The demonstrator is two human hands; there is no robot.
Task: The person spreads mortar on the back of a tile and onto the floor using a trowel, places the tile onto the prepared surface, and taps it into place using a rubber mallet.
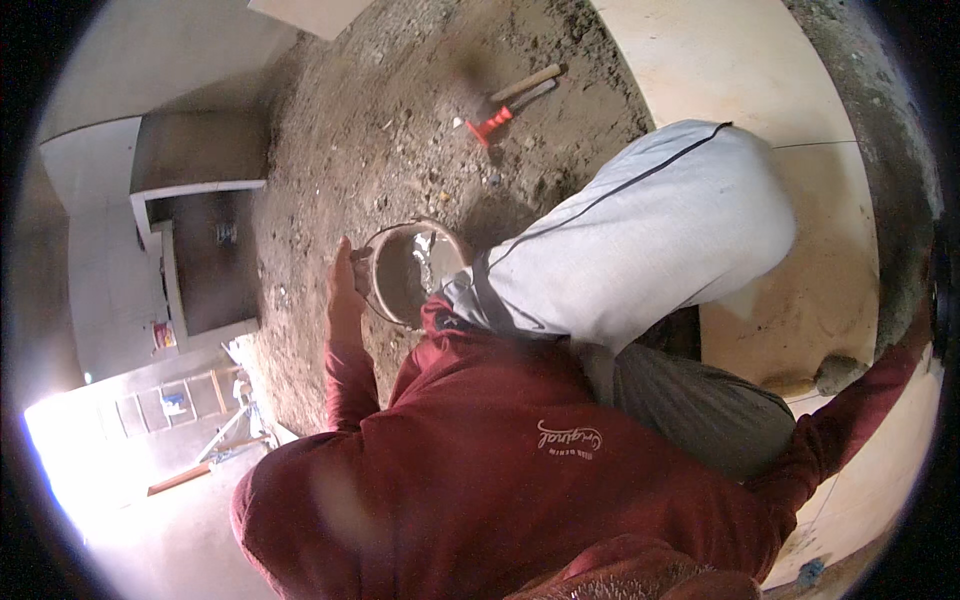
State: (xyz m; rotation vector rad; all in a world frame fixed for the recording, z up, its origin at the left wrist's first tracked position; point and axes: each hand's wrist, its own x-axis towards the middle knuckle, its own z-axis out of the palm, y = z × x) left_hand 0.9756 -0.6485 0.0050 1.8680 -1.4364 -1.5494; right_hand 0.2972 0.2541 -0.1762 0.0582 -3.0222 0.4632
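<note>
My left hand (346,280) is beside the rim of a round bucket (375,285), its fingers extended and its thumb side close to the rim. I cannot tell whether it touches the bucket. Inside the bucket is greyish, shiny liquid or wet mix (405,270). My right arm (860,420), in a dark red sleeve, stretches far to the right, and its hand is lost at the dark edge of the picture. My bent leg (640,230) in light grey trousers is between the bucket and the large beige tiles (800,250).
Past the bucket, on rough, gravelly ground (340,130), lie a chisel with a red hand guard (490,128) and a wooden-handled tool (528,83). A grey lump (840,374) rests on the tiles at right. A ladder (165,405) and a doorway (210,260) are at the left.
</note>
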